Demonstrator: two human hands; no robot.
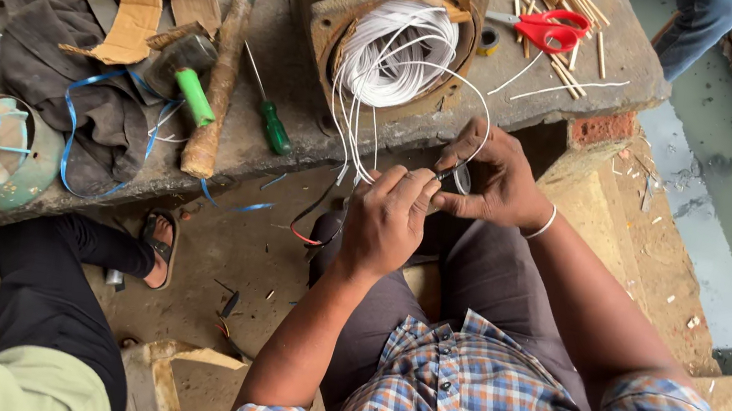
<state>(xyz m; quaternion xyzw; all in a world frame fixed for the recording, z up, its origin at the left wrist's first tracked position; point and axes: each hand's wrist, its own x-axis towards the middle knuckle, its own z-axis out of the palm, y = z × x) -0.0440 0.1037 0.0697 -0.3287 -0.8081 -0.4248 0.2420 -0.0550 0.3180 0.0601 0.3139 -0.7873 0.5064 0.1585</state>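
Left hand (386,221): grip closed on white wires (357,151).
Right hand (498,179): grip pinched a small dark tool (445,174) against them.
Wires: ran from both grips up to the coil (396,52) on the surface (304,100).

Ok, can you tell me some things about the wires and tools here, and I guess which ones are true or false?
1. Both hands pinch the white wires. True: the left hand and right hand meet on the white wires that lead out of the rusty metal housing.
2. The scissors have blue handles. False: the scissors have red handles.
3. A green-handled screwdriver lies on the concrete bench. True.
4. The right wrist is bare. False: it wears a white bangle.
5. The wires are coiled on the floor. False: the coil sits inside the housing.
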